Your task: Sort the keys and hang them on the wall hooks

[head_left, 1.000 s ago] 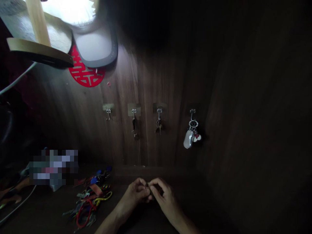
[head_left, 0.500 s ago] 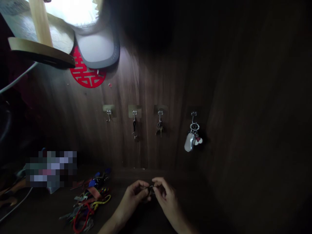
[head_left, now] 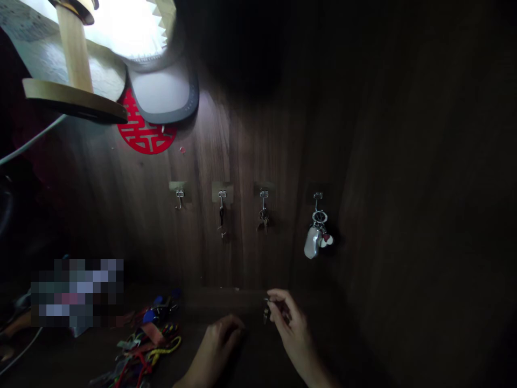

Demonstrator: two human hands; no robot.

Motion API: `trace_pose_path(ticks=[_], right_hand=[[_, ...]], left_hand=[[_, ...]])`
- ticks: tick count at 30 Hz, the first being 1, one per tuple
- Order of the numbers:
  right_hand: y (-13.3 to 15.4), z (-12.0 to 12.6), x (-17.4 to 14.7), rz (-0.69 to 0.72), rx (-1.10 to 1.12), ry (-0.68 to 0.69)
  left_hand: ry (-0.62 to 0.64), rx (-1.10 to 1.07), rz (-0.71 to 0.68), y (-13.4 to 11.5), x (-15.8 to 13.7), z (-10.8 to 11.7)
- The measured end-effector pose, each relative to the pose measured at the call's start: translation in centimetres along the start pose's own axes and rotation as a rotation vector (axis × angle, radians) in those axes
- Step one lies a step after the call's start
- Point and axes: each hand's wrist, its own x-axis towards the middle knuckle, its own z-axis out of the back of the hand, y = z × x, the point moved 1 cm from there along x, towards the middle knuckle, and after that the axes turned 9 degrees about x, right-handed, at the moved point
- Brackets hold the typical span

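Note:
My right hand (head_left: 291,323) pinches a small bunch of keys (head_left: 265,312) between thumb and fingertips, and the bunch dangles at its left side. My left hand (head_left: 218,342) is apart from it, low over the dark surface, fingers loosely bent and thumb a little away, with nothing seen in it. On the wall ahead is a row of metal hooks. The leftmost hook (head_left: 179,200) has nothing on it. A dark strap with a ring (head_left: 222,218) hangs from another, some keys (head_left: 263,220) from the one beside it, and a keyring with a pale fob (head_left: 312,242) from the rightmost.
A heap of keys and coloured cords (head_left: 153,345) lies to the left, with a blurred-out item (head_left: 76,296) behind it. Above hang a lit lamp with a wooden stem (head_left: 75,59), a pale cap (head_left: 161,91) and a red cut-out ornament (head_left: 147,137). A white cable (head_left: 34,141) runs at left.
My hands were together on the keys; now they are apart. The right hand has moved right and a little up with the keys, and the left has let go. The view has tilted slightly upward.

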Motion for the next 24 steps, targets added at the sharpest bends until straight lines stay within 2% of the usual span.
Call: trace_pose_path(ticks=[4,8,16,20,24], right_hand=[[0.9,0.3,1.0,0.006,0.037,-0.008],[2.6,0.5,3.1,0.039,0.069,-0.031],[7.9,0.1,10.7,0.207,0.185,-0.085],[9.8,-0.8,14.2,0.220,0.249,-0.070],[10.6,-1.4,16.4,0.181,0.275,-0.093]], left_hand=[[0.080,0.116,-0.058,0.3,0.0,0.0],[0.088,0.124,-0.082,1.0,0.2,-0.2],[0.104,0.149,-0.093,1.4,0.2,-0.2],[0.110,0.143,-0.094,1.3,0.2,-0.1],[0.093,0.125,-0.120,1.2,0.1,0.0]])
